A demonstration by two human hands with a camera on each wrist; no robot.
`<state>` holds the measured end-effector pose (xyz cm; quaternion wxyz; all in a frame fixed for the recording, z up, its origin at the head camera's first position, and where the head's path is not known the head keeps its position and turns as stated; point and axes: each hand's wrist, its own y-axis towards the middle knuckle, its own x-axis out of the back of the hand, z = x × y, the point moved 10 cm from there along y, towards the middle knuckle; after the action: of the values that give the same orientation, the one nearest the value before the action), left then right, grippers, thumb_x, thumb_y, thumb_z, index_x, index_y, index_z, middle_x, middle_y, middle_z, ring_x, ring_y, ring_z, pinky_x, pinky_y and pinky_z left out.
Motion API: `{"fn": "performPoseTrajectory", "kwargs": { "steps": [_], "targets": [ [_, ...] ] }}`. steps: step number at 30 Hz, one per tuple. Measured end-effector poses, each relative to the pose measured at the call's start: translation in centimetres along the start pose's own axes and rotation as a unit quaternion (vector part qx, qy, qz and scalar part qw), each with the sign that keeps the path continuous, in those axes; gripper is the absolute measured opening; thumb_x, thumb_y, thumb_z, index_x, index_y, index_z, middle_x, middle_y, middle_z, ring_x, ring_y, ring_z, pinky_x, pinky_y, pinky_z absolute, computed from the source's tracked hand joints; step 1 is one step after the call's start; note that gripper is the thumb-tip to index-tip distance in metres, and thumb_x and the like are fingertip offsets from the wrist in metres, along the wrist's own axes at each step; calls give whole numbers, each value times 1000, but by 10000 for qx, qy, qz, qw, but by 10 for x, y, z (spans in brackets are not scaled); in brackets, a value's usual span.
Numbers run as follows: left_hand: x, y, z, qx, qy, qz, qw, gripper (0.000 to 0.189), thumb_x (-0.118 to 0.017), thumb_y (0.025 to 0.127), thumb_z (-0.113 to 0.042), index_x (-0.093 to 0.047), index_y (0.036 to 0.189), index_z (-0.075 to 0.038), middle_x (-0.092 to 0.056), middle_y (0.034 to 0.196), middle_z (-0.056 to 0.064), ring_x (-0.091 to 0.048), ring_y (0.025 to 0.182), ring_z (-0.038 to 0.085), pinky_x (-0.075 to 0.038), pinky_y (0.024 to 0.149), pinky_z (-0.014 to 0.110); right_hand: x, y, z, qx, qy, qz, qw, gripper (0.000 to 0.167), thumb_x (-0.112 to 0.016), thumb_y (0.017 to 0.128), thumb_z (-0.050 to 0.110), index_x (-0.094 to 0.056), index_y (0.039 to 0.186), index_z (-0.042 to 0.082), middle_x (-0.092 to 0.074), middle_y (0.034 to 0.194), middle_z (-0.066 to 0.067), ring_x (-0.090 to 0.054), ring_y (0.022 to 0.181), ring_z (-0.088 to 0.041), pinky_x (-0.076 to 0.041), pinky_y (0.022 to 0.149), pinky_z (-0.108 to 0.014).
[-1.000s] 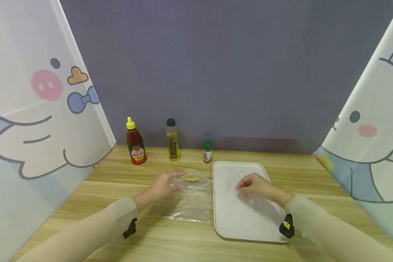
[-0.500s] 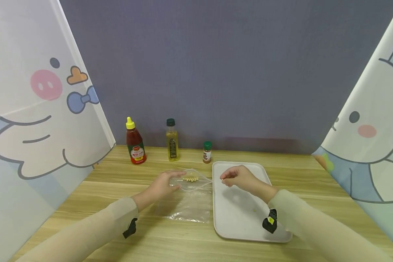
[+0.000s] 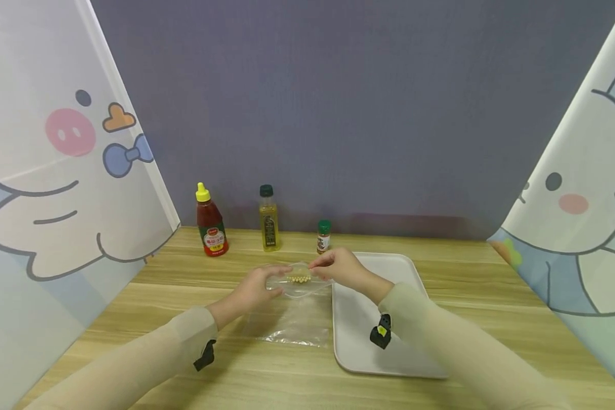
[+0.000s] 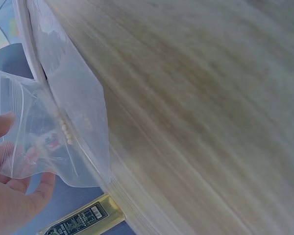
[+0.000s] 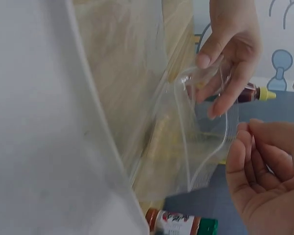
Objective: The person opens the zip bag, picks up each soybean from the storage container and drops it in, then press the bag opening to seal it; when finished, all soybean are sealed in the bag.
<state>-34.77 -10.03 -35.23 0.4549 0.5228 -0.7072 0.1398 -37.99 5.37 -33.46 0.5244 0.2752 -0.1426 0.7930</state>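
A clear zip bag (image 3: 292,319) lies on the table with its mouth held apart, and several pale-yellow soybeans (image 3: 299,279) sit inside. My left hand (image 3: 256,289) grips the bag's left end, thumb and fingers spreading the mouth. In the left wrist view the soybeans (image 4: 66,131) show through the plastic. Over the mouth's right side, my right hand (image 3: 345,269) pinches thumb and fingertips together. The right wrist view shows that hand (image 5: 269,171) close by the bag's rim; the small soybean between its fingertips is mostly hidden.
A white tray (image 3: 359,347) stands right of the bag, partly under my right arm. Behind are a ketchup bottle (image 3: 213,230), an oil bottle (image 3: 269,222) and a green-capped spice jar (image 3: 323,236). A dark panel (image 3: 307,114) closes off the back.
My right hand has risen from the tray and moved left to the bag's mouth, fingertips still pinched. The left hand keeps its grip on the bag.
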Motion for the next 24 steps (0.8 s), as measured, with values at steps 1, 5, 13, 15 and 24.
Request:
{"fn": "performPoseTrajectory", "kwargs": {
  "steps": [1, 5, 13, 15, 24],
  "targets": [
    [0, 0, 0, -8, -20, 8, 10000, 52, -74, 79, -2, -60, 129, -7, -62, 131, 13, -62, 112, 32, -49, 102, 52, -2, 2, 3, 41, -40, -18, 10000, 17, -71, 88, 16, -75, 99, 3, -74, 84, -5, -60, 67, -8, -57, 65, -30],
    [1, 2, 0, -35, -127, 31, 9999, 52, -73, 80, -2, -59, 131, -7, -61, 133, 13, -61, 114, 32, -49, 101, 52, -5, 7, 9, 56, -96, -90, 9999, 15, -71, 87, 14, -76, 97, 3, -74, 85, -13, -61, 65, -9, -55, 60, -23],
    [1, 3, 1, -67, -76, 57, 9999, 52, -73, 81, -4, -59, 131, -7, -61, 132, 14, -62, 113, 32, -49, 101, 52, -5, 8, 11, 96, -78, -63, 9999, 17, -69, 88, 12, -76, 100, 2, -75, 87, -12, -62, 66, -11, -55, 60, -23],
    [1, 3, 1, -52, -77, 43, 9999, 53, -74, 80, -3, -59, 130, -7, -62, 131, 14, -62, 113, 32, -48, 102, 52, -3, 6, 10, 134, -72, -78, 9999, 16, -69, 88, 11, -76, 99, 2, -75, 86, -8, -64, 68, -14, -56, 61, -24],
    [1, 0, 4, 63, -110, -37, 9999, 52, -74, 79, -2, -60, 129, -8, -62, 130, 14, -62, 113, 32, -48, 102, 52, 13, -5, -7, -37, 2, -99, 9999, 18, -69, 89, 15, -75, 102, 4, -75, 86, -4, -66, 71, -16, -58, 67, -31]
  ]
}}
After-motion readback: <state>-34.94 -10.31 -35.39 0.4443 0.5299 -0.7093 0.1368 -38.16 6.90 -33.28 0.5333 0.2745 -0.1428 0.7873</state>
